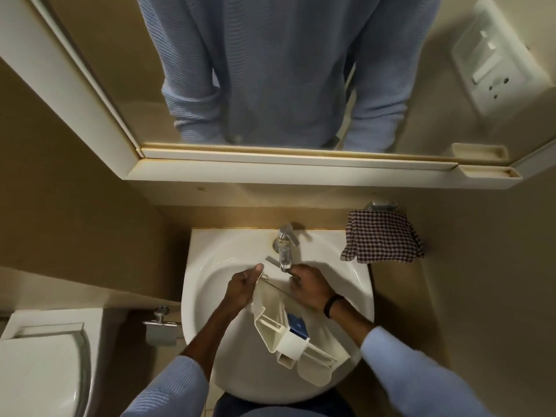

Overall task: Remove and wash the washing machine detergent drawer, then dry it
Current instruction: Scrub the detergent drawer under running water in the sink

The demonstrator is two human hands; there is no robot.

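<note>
In the head view the detergent drawer (pixel 288 341) is inside the white ceramic washbasin (pixel 207 299), held tilted over the bowl. Its long axis goes from the chrome tap (pixel 284 245) at the far side down toward the person and a little to the right, so the flat far end points to the spout and the rounded open end points to the near rim. The drawer is of cream-white hard plastic, long and box-like, divided by thin walls into several compartments, with one blue insert (pixel 296 324) in the middle part. The left hand (pixel 243 285) grips the far left corner, fingers curled round the edge and thumb raised. The right hand (pixel 310 285) grips the far right corner just under the spout, fingers bent over the edge; a black wristband (pixel 332 305) sits on this wrist. The far end of the drawer is mostly hidden by both hands, and I cannot tell if water runs from the tap. A checked cloth (pixel 380 240) hangs on the wall right of the basin. The mirror (pixel 114 70) above shows only a blue ribbed sweater, cut off at the top. A toilet (pixel 39 374) is cut off at the left edge.
</note>
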